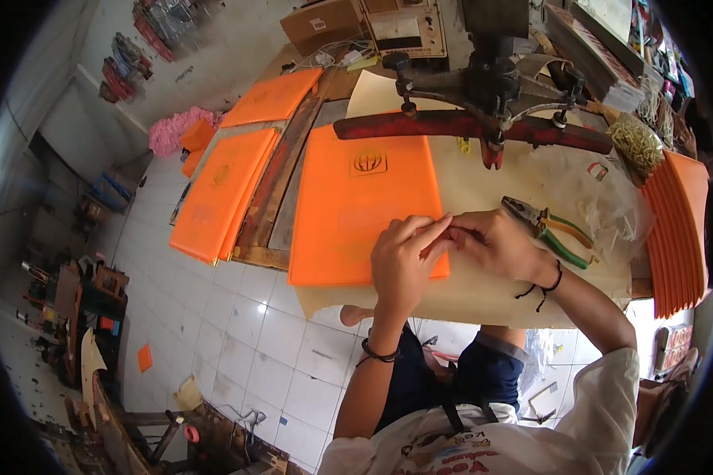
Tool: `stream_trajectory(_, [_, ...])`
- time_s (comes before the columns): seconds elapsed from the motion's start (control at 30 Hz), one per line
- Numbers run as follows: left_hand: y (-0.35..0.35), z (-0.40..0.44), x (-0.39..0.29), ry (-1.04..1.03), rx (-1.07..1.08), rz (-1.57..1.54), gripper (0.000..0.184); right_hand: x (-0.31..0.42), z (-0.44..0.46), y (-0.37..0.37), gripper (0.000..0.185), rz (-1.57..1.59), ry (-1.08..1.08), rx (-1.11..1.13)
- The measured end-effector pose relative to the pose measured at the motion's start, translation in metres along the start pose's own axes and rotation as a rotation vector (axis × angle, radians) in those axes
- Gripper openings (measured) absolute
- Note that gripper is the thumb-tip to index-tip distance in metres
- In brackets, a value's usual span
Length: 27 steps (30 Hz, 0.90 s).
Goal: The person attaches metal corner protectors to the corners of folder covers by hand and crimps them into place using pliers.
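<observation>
Both hands meet above the lower right edge of an orange folder (325,214) that carries a dark round emblem near its top. The fingers of my left hand (402,257) are pinched together, touching those of my right hand (499,244). My right hand is closed in a pinch too. Whatever sits between the fingertips is too small or hidden to make out. Just right of my right hand lie pliers (558,231) with green and yellow handles, on a tan sheet (483,293).
Over the table hangs a press head with a long dark red bar (451,125). More orange folders (220,194) are stacked on the left, and another stack (677,233) stands at the right edge. Clear plastic bags (610,198) lie beyond the pliers.
</observation>
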<state>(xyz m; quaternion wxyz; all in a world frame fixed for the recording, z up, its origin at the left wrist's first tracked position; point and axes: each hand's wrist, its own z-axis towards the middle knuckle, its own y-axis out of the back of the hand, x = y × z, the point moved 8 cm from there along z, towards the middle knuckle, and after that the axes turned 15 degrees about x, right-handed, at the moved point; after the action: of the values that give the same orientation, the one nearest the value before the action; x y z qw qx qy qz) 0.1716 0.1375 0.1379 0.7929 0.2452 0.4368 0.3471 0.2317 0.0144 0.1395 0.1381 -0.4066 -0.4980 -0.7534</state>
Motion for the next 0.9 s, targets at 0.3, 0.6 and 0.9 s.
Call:
stream_trajectory(0.3, [0.001,0.000,-0.001,-0.036,-0.045,-0.003,0.048,-0.005,-0.002,0.000,0.021,0.050,-0.023,-0.030])
stream_trajectory(0.6, [0.002,-0.003,-0.005,-0.095,-0.089,0.048,0.042,-0.015,-0.004,-0.002,0.023,0.132,-0.127,-0.038])
stream_trajectory(0.9, [0.003,-0.005,-0.005,-0.096,-0.106,0.031,0.039,-0.020,-0.005,-0.002,0.021,0.249,-0.189,0.012])
